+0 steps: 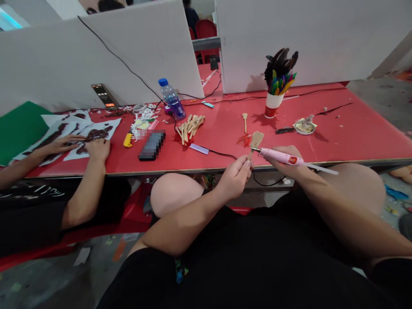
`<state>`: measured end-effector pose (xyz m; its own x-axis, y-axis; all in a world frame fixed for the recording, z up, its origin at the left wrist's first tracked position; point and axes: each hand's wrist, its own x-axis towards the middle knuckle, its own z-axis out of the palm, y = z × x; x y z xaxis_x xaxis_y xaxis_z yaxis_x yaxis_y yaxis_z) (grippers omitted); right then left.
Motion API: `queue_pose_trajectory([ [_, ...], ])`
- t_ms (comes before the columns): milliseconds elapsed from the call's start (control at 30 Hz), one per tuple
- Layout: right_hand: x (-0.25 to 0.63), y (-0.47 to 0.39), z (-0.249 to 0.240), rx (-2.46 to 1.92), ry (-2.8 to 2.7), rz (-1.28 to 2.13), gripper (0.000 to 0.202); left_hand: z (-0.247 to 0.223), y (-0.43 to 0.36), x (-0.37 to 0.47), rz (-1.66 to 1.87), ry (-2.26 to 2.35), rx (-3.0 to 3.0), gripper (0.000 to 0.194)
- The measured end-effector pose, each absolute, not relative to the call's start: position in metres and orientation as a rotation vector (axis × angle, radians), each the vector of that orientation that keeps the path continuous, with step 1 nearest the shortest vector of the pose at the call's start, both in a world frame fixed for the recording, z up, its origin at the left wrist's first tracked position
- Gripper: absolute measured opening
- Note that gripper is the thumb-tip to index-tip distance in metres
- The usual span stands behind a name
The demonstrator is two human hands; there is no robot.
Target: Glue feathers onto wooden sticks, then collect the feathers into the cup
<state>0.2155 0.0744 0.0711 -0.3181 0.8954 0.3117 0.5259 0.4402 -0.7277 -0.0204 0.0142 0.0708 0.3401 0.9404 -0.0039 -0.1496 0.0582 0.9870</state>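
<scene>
My left hand (236, 177) pinches the thin handle of a small wooden piece with a broad, paddle-like head (257, 140). In my right hand (286, 161) is a pink pen-shaped glue gun (277, 155), its glue stick (322, 168) poking out of the back. The metal tip touches or nearly touches the neck of the wooden piece; I cannot tell which. Beyond my hands, a similar wooden piece (245, 122) with a red tassel (244, 140) lies on the table. To the left is a pile of such wooden pieces (190, 127).
On the red table (360, 128) stand a cup (274, 105) of feathers and a bottle (174, 101). A small dish (304, 126), a dark phone (152, 146) and a yellow-handled cutter (128, 139) lie about. Cables run along the white partition (302, 34). A co-worker's hands (98, 150) work on printed sheets at left.
</scene>
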Motion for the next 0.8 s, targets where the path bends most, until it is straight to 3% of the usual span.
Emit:
queue_pose_trajectory([
  [267,0.224,0.080,0.065,-1.175,-1.781,1.088,0.050,0.076,0.017,-0.021,0.972,0.832,1.138,0.034],
  [800,0.214,0.073,0.072,-1.400,-2.024,0.568,0.055,0.077,0.015,-0.021,0.958,0.890,1.158,0.035],
])
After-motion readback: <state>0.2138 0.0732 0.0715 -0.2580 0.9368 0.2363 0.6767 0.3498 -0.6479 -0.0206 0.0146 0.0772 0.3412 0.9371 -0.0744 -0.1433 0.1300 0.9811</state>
